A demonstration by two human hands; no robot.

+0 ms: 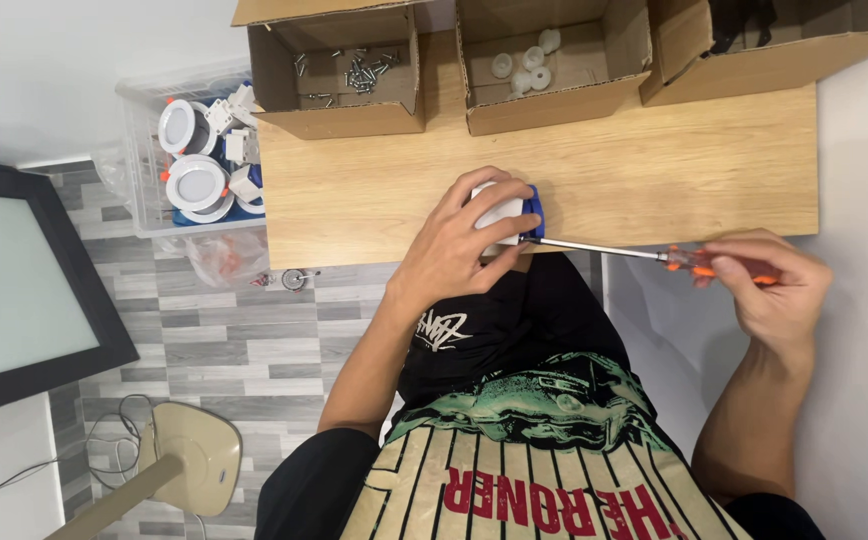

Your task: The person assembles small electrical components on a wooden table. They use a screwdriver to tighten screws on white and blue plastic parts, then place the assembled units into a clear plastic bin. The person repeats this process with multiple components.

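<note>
A head-down view of a wooden tabletop (654, 170). At its near edge, the left hand (459, 250) wraps its fingers around a small white fixture with a blue part (510, 212). The right hand (769, 285), off the tabletop to the right, pinches the orange handle of a screwdriver (654, 256), whose tip meets the fixture's blue side. Along the far edge stand cardboard boxes, one with screws (359, 72), one with white round parts (526, 62).

Both hands (459, 240) (769, 285) curled closed, gripping.
</note>
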